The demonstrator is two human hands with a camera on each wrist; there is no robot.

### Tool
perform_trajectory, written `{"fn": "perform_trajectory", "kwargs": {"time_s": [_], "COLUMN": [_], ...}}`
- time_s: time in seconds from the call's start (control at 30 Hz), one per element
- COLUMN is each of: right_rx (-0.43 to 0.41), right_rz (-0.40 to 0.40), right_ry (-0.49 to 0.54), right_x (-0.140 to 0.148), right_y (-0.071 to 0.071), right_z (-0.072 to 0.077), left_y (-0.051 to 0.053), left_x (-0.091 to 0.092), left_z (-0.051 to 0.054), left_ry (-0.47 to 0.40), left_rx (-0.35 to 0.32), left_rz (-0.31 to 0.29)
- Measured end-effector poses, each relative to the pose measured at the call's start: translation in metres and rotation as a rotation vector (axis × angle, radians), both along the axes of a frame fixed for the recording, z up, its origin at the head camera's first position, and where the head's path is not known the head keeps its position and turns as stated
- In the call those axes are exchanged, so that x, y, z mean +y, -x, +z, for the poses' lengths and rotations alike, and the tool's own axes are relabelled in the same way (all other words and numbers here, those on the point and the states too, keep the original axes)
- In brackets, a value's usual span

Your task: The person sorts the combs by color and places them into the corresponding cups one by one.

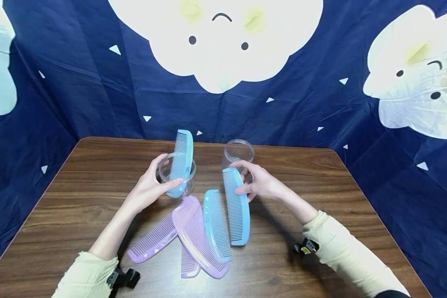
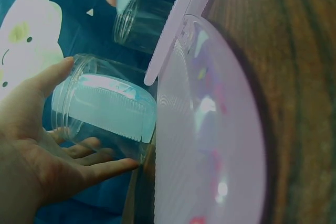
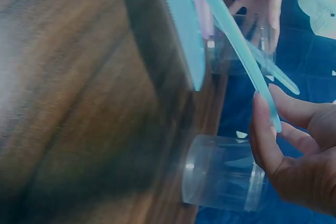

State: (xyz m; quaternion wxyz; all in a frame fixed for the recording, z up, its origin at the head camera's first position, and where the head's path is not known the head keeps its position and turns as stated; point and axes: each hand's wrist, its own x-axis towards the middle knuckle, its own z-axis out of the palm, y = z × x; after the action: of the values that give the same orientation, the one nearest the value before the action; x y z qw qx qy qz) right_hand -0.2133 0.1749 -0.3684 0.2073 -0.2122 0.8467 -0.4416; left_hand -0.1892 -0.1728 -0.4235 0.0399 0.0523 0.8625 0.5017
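Note:
My left hand [image 1: 149, 187] curls round a clear jar [image 1: 189, 187], thumb near its rim. A blue comb [image 1: 181, 159] stands in that jar, its upper part above the rim; the left wrist view shows the comb [image 2: 113, 106] through the jar wall. My right hand [image 1: 258, 181] pinches the upper end of another blue comb [image 1: 238, 211] between thumb and fingers. In the right wrist view this comb [image 3: 239, 43] slants above the table. A second clear jar [image 1: 239, 151] is behind my right hand.
Between my arms on the wooden table [image 1: 301, 265] lie a blue comb [image 1: 216, 223] and several overlapping purple combs [image 1: 195, 231]. A blue cloth [image 1: 301, 111] with white clouds hangs beyond the table's back edge.

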Motion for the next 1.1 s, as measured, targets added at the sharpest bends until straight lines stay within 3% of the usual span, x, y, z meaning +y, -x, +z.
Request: {"fn": "perform_trajectory", "kwargs": {"time_s": [0.63, 0.77, 1.1], "right_rx": [0.358, 0.459, 0.58], "right_rz": [-0.096, -0.13, -0.172], "right_ry": [0.125, 0.108, 0.159], "right_x": [-0.022, -0.028, -0.044], "right_y": [0.015, 0.017, 0.025], "right_z": [0.048, 0.054, 0.066], "left_y": [0.0, 0.0, 0.001], "left_x": [0.0, -0.001, -0.001], "left_z": [0.0, 0.0, -0.002], "left_ry": [0.001, 0.0, -0.007], "left_rx": [0.01, 0.01, 0.006], "left_rz": [-0.001, 0.001, 0.004]}}
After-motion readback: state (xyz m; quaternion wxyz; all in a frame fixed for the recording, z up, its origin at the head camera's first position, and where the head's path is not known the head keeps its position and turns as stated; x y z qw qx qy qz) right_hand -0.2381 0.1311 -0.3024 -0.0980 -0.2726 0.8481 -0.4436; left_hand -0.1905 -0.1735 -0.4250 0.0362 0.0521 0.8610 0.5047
